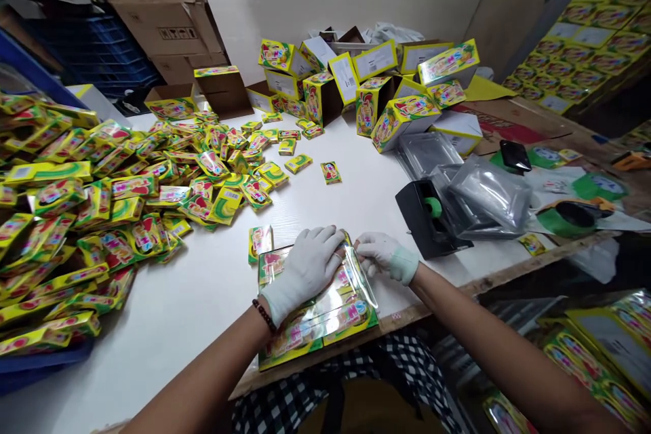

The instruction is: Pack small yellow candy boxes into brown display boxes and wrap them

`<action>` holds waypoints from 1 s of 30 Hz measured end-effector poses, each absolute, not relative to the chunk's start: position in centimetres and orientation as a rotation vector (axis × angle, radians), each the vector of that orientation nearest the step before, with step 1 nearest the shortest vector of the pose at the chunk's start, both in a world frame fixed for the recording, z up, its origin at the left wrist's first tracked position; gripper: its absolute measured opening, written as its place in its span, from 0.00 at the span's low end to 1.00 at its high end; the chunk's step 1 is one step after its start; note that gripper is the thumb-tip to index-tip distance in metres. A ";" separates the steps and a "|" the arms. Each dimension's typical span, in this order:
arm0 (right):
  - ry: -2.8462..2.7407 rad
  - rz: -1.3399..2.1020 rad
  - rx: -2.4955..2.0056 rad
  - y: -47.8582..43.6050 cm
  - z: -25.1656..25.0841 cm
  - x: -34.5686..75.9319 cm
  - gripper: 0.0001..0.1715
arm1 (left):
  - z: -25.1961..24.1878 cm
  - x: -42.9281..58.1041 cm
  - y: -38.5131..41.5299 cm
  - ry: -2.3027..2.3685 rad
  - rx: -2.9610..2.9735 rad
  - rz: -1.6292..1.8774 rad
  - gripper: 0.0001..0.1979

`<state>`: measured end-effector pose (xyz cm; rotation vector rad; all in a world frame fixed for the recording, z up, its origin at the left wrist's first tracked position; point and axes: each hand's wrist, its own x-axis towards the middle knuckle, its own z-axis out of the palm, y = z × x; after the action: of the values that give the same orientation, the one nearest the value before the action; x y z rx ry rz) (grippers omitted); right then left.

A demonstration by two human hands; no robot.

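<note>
Head view: your white-gloved left hand (309,263) rests on a rectangular pack (323,322) of yellow-and-green cardboard boxes (350,315) under clear plastic (363,277).
The pack sits on the white bench (198,312), your left fingers outstretched; your white-gloved right hand (385,256) has bent fingers at its right side, clamped or not, I cannot tell.

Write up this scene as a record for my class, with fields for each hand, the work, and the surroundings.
Left hand: white-gloved, lying on a shiny clear plastic cover
Right hand: white-gloved, at the cover's right edge; grip unclear
Under cover: flat yellow-green packets
Left side: heap of small yellow-green cardboard boxes
Right side: black tape dispenser with green core, stacked clear plastic trays
Far side: yellow printed cardboard cartons
Surface: white tabletop
</note>
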<state>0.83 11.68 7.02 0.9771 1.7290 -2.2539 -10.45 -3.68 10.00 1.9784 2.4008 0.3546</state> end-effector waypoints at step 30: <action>1.995 -2.306 0.953 5.6 5.2 13.0 0.21 | 10.1 -9.5 -1.9 2.264 2.073 0.141 0.24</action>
<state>12.96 5.60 5.16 0.9533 1.9951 -2.3057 -9.55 -1.94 10.10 2.0730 2.2635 0.1413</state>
